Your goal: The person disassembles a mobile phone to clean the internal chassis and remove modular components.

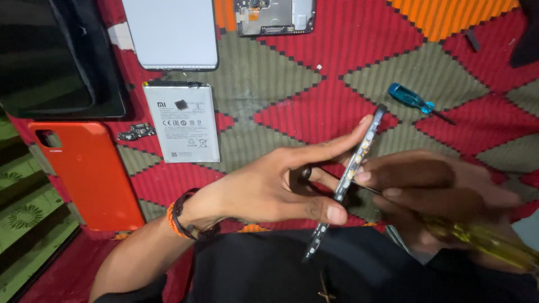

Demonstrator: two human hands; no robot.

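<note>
Your left hand (275, 185) pinches the phone frame (348, 174) edge-on between thumb and fingertips, above your lap. Your right hand (438, 196) is closed around a yellow-handled screwdriver (483, 238), its tip against the frame; a white battery (181, 122) lies on the patterned cloth (314, 73).

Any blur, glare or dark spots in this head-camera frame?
Head view: the right hand and its yellow-handled screwdriver are motion-blurred and shadowed; the left hand, edge-on phone frame and white battery stay sharp; the black tray is underexposed.

A woven rug (314, 106) in red, olive and orange diamonds.
</note>
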